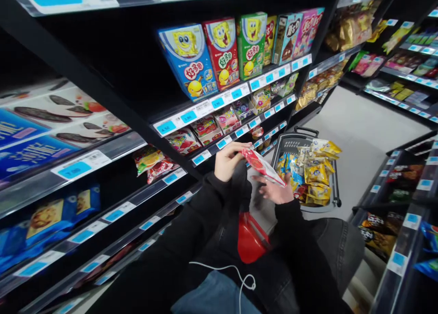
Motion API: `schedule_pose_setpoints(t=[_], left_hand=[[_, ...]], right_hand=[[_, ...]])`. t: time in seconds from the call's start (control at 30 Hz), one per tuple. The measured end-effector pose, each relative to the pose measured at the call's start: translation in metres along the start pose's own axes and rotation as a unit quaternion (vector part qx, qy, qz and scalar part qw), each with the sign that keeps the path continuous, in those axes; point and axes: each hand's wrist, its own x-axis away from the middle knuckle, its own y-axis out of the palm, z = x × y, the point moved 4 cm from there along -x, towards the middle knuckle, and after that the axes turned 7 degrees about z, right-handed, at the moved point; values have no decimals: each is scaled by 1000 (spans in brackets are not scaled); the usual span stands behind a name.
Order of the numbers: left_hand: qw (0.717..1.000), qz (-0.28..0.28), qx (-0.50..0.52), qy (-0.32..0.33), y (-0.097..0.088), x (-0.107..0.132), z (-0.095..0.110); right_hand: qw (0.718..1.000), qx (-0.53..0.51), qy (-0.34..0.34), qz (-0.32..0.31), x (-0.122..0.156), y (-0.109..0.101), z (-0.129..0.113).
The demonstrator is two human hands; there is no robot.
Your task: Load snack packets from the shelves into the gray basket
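My left hand point(228, 161) is closed on the near end of a red and white packet point(262, 165), thumb on top. The packet is tilted, its far end sloping down to the right. Just under that lower end is my right hand point(277, 191), its fingers spread and a little blurred; whether it bears the packet's weight I cannot tell. Below both hands, between my legs, a glossy red object point(252, 241) shows, partly covered by dark clothing. Beyond my right hand, a grey shopping basket point(290, 143) on the floor holds several yellow, blue and white snack bags point(316, 172).
Shelves with blue price tags point(189, 117) run along my left, bearing cartoon snack boxes point(186, 60) and small candy boxes point(227, 118). Another low shelf with bagged snacks point(379, 232) stands close on the right. Pale floor point(345, 117) stretches beyond the basket. A white cord point(236, 269) hangs across my lap.
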Motion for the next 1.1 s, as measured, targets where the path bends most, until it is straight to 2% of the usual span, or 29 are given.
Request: schedule_pose_setpoints(t=[0.1,0.17,0.23,0.3,0.37,0.53,0.7,0.77,0.9,1.1], left_hand=[[995,-41,76,-56,18,14,-9],[985,-61,103,-128,21,21,-19],[957,-88,148,-233,22,28,-31],[915,-128,181,-336,24,39,-42],[889,-158,166,-395,27,49,-51],[900,-148,98,-397,38,61,-71],[892,-190,57,-405,48,63,-87],[904,-182,17,-388,48,63,-94],[930,-145,-41,-336,45,63,-107],[930,-137,-108,-324,42,64,-115]], right_hand=[[995,20,-91,26,12,4,-19],[989,62,-120,67,18,-1,-29],[980,99,-136,110,21,-10,-37],[968,130,-153,150,22,-21,-42],[956,157,-171,179,21,-30,-45],[929,248,-203,185,20,-38,-48],[879,378,-225,185,20,-43,-51],[865,406,-215,202,19,-48,-49],[856,431,-182,219,15,-56,-43],[832,484,-175,206,8,-50,-39]])
